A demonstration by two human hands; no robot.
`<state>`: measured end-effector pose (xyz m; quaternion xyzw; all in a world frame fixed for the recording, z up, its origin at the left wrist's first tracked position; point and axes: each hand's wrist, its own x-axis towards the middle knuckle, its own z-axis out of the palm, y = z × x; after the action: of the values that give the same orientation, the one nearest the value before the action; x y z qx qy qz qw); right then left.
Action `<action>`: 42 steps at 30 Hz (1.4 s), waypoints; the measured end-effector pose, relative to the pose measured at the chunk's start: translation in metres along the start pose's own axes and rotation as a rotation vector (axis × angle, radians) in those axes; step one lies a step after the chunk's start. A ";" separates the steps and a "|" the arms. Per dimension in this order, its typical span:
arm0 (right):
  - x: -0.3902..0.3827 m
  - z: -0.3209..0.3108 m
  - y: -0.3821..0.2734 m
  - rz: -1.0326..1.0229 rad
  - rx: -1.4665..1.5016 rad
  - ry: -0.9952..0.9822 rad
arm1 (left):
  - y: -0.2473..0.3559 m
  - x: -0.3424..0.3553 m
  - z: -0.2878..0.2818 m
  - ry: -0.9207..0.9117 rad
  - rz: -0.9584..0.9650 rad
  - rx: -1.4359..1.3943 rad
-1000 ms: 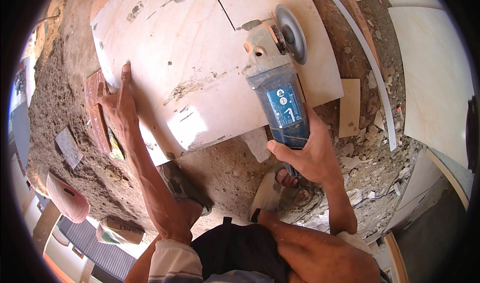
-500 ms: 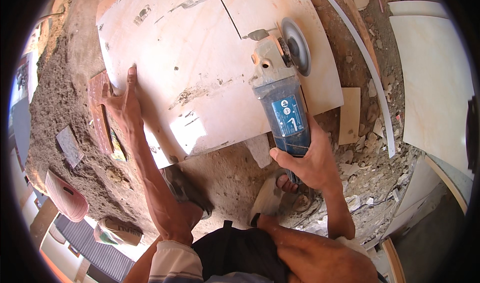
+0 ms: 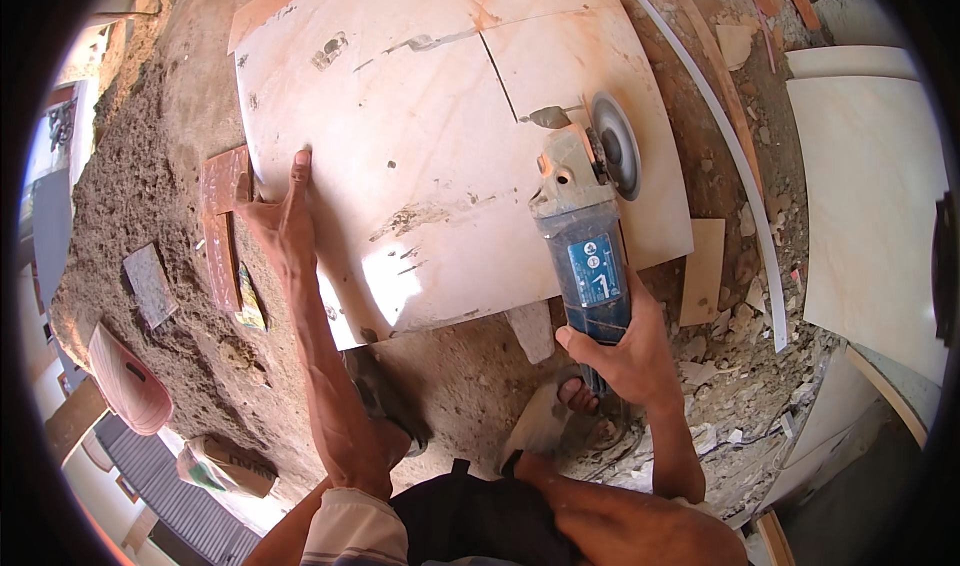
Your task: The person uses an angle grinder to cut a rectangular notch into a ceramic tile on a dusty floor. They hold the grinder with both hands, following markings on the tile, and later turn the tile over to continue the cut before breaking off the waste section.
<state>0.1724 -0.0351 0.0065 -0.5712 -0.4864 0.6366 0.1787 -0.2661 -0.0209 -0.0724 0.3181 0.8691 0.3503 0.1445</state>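
Observation:
A large white marbled tile (image 3: 420, 156) lies with a dark straight line across its upper part and dark smudges on it. My left hand (image 3: 290, 216) grips its left edge, one finger lying on top and others at the edge. My right hand (image 3: 625, 351) is wrapped round the body of a blue angle grinder (image 3: 590, 271). The grinder's grey disc (image 3: 615, 146) stands on edge over the right part of the tile, near the end of the dark line; whether it touches is unclear. My feet (image 3: 575, 396) are below the tile's near edge.
Large pale tiles (image 3: 865, 206) lie at the right beside a long curved white strip (image 3: 710, 86). Rubble (image 3: 730, 386) covers the lower right ground. At the left are red-brown wood pieces (image 3: 218, 271), a grey offcut (image 3: 148, 286), a pink sandal (image 3: 130, 376) and a sack (image 3: 228, 466).
The tile, my hands and the grinder appear lower and farther right in the picture, as does much of the upper surroundings. My grip on both things looks the same.

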 end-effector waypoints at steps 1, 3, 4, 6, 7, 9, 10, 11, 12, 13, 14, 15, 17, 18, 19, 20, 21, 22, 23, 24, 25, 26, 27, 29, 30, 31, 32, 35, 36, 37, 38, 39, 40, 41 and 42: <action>0.000 0.000 -0.001 -0.006 -0.017 0.003 | -0.002 0.001 0.000 0.001 0.012 -0.013; 0.000 0.000 -0.002 -0.003 -0.032 0.001 | -0.003 -0.001 0.005 0.053 0.066 -0.042; 0.000 -0.001 -0.003 0.006 -0.030 -0.003 | -0.005 -0.001 0.007 0.081 0.085 -0.044; 0.000 -0.001 -0.003 0.013 -0.028 -0.006 | -0.008 0.000 0.010 0.118 0.103 -0.034; -0.001 0.000 -0.002 0.010 -0.027 -0.004 | -0.009 0.001 0.009 0.123 0.103 -0.018; -0.001 0.000 -0.001 0.001 -0.026 0.002 | -0.005 0.000 0.007 0.129 0.104 0.019; -0.001 0.000 -0.001 -0.005 -0.026 0.007 | -0.004 -0.001 0.007 0.131 0.110 0.018; -0.001 0.000 -0.001 -0.011 -0.026 0.012 | -0.004 -0.001 0.008 0.133 0.116 0.019; -0.001 0.001 -0.001 -0.008 -0.022 0.010 | -0.006 0.000 0.008 0.137 0.125 -0.001; -0.001 0.001 -0.001 -0.006 -0.018 0.008 | -0.009 0.001 0.008 0.132 0.125 -0.016; -0.001 0.001 -0.001 -0.004 -0.015 0.006 | -0.011 0.002 0.008 0.128 0.125 -0.030; -0.001 0.001 -0.001 -0.005 -0.015 0.007 | -0.013 0.003 0.009 0.114 0.116 -0.039; -0.001 0.000 0.000 -0.008 -0.016 0.009 | -0.017 0.008 0.007 0.066 0.062 -0.034; -0.001 0.000 0.000 -0.002 -0.019 0.006 | -0.019 0.011 0.004 0.032 0.016 -0.017; -0.001 0.000 -0.001 0.003 -0.022 0.003 | -0.020 0.012 0.004 0.034 0.017 -0.004; -0.001 -0.001 -0.002 0.008 -0.025 0.000 | -0.022 0.012 0.004 0.037 0.019 0.008; -0.001 -0.001 -0.002 0.006 -0.028 0.002 | -0.021 0.010 0.005 0.076 0.066 0.016; -0.002 0.000 -0.003 0.003 -0.031 0.005 | -0.021 0.009 0.006 0.092 0.070 0.020; -0.002 0.001 -0.003 0.001 -0.033 0.007 | -0.020 0.008 0.006 0.109 0.074 0.025; -0.002 0.000 -0.004 0.004 -0.036 0.007 | -0.016 0.006 0.007 0.100 0.034 0.022; -0.002 0.000 -0.004 0.007 -0.038 0.007 | -0.016 0.005 0.008 0.098 0.023 0.013; -0.002 -0.001 -0.004 0.010 -0.040 0.007 | -0.015 0.004 0.009 0.096 0.011 0.004; -0.002 -0.001 -0.004 0.006 -0.037 0.006 | -0.014 0.003 0.009 0.103 0.029 -0.007; -0.001 0.000 -0.004 -0.002 -0.030 0.003 | -0.011 0.001 0.008 0.106 0.079 -0.029; -0.001 0.000 -0.004 -0.001 -0.021 0.004 | -0.003 -0.003 0.008 0.100 0.109 -0.041; -0.001 0.000 -0.003 -0.001 -0.012 0.005 | 0.000 -0.004 0.008 0.092 0.103 -0.027; -0.001 0.000 -0.003 -0.001 -0.003 0.006 | 0.003 -0.005 0.008 0.085 0.097 -0.012; -0.001 -0.001 -0.002 0.008 -0.004 0.005 | 0.004 -0.004 0.004 0.060 0.011 0.100; -0.001 -0.001 -0.003 0.007 -0.007 0.004 | 0.005 -0.004 0.002 0.056 0.010 0.129; -0.001 -0.001 -0.004 0.005 -0.011 0.003 | 0.003 -0.003 0.002 0.070 0.030 0.128; 0.000 0.000 -0.004 0.004 -0.014 0.003 | 0.002 -0.002 0.002 0.084 0.051 0.127; 0.000 -0.001 -0.003 0.006 -0.015 0.002 | -0.002 -0.002 0.006 0.114 0.094 0.094; 0.000 -0.001 -0.003 0.007 -0.015 0.001 | -0.006 -0.001 0.008 0.137 0.124 0.074; -0.001 -0.001 -0.002 0.008 -0.016 0.000 | -0.010 0.000 0.010 0.159 0.154 0.054; 0.000 -0.001 -0.002 0.010 -0.012 0.002 | -0.013 0.001 0.012 0.174 0.172 0.047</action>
<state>0.1728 -0.0344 0.0082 -0.5754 -0.4870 0.6341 0.1725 -0.2667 -0.0211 -0.0898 0.3631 0.8559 0.3670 0.0305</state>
